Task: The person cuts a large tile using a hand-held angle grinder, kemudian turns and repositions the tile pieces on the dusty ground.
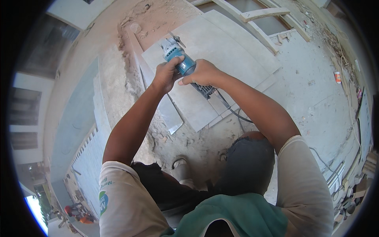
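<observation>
Both my hands hold a teal angle grinder [181, 59] out in front of me, above large pale tiles [213, 43]. My left hand [167, 74] wraps the body close to the silver gear head, its thumb lying on top. Farther back, my right hand [202, 73] grips the housing ahead of the dark vented end. The disc [177, 38] shows edge-on at the far end of the tool; whether it spins I cannot tell. A dark cord [233, 110] trails from the rear of the grinder toward my right knee.
A narrow tile strip [167, 112] lies left of the large tiles, along rough broken concrete [122, 83]. Wooden frame pieces [252, 27] stand at the far right. An orange-and-white can [337, 77] sits on the dusty floor at right. Wood scraps [369, 166] line the right edge.
</observation>
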Tool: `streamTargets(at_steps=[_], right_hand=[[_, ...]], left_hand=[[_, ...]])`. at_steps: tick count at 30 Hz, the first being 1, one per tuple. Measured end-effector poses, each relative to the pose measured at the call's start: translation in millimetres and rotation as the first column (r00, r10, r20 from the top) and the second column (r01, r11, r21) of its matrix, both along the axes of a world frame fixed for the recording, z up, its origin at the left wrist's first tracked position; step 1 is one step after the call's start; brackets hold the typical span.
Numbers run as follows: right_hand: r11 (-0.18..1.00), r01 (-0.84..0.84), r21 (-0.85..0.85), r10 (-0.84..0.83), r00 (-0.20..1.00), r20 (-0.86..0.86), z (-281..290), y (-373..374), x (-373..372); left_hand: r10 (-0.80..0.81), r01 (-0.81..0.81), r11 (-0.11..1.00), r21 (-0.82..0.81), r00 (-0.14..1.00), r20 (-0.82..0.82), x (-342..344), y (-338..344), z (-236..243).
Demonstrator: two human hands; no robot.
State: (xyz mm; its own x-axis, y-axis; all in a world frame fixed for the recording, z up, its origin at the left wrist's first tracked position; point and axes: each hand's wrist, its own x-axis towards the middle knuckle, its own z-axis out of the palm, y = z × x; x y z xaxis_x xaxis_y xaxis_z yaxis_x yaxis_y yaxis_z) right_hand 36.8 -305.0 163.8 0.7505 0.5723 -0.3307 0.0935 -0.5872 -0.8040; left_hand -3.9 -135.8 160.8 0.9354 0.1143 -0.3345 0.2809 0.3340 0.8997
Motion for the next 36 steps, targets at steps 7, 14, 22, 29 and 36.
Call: streamTargets(at_steps=[7, 14, 22, 29, 36], right_hand=[[0.981, 0.168, 0.094, -0.162, 0.984, -0.071, -41, 0, -2], [0.993, 0.117, 0.018, -0.114, 0.987, -0.116, -87, 40, -36], [0.994, 0.088, -0.062, -0.092, 0.994, -0.061, -135, 62, -29], [0.996, 0.078, -0.049, -0.082, 0.992, -0.101, -140, 60, -15], [0.998, 0.052, -0.041, -0.058, 0.987, -0.15, -147, 57, -12]], left_hand=[[0.245, -0.246, 0.969, -0.001, 0.968, -0.06, -3, 8, -68], [0.324, -0.333, 0.941, -0.058, 0.938, -0.126, -36, 47, -138], [0.238, -0.248, 0.954, -0.166, 0.968, -0.081, -26, 46, -162], [0.221, -0.23, 0.956, -0.18, 0.973, -0.072, -12, 45, -167], [0.211, -0.219, 0.974, -0.064, 0.971, -0.109, -12, 44, -165]])
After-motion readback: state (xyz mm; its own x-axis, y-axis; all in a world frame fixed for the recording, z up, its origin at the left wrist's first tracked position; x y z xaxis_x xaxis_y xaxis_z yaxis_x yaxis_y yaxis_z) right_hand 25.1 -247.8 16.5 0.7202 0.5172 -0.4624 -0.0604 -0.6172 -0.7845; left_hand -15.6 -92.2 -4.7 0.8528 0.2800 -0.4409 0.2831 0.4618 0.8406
